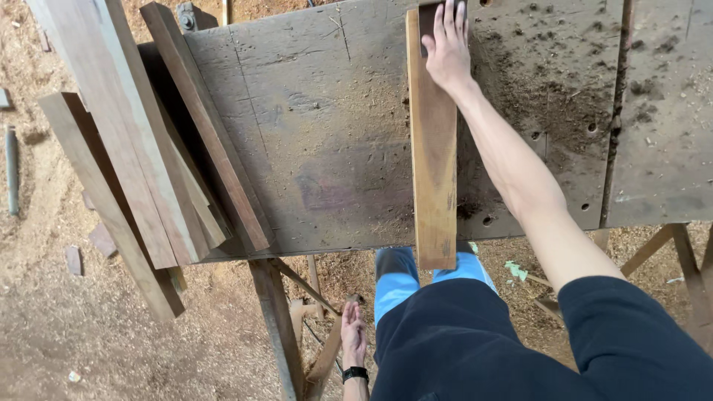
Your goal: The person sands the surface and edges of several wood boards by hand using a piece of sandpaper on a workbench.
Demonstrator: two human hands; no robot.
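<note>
A long brown wooden plank (434,163) lies lengthwise on a worn, dusty workbench (319,134), its near end jutting past the bench's front edge. My right hand (448,46) rests flat on the plank's far end, fingers together, pressing on it and on a small dark block at the top edge. My left hand (353,333) hangs low beside my leg under the bench, fingers loosely extended and holding nothing, a black watch on the wrist.
Several long wooden boards (141,141) are stacked aslant over the bench's left end. Sawdust covers the floor (74,334), with small wood offcuts (73,260) lying on it. Wooden bench legs and braces (276,319) stand below. Holes dot the benchtop at right.
</note>
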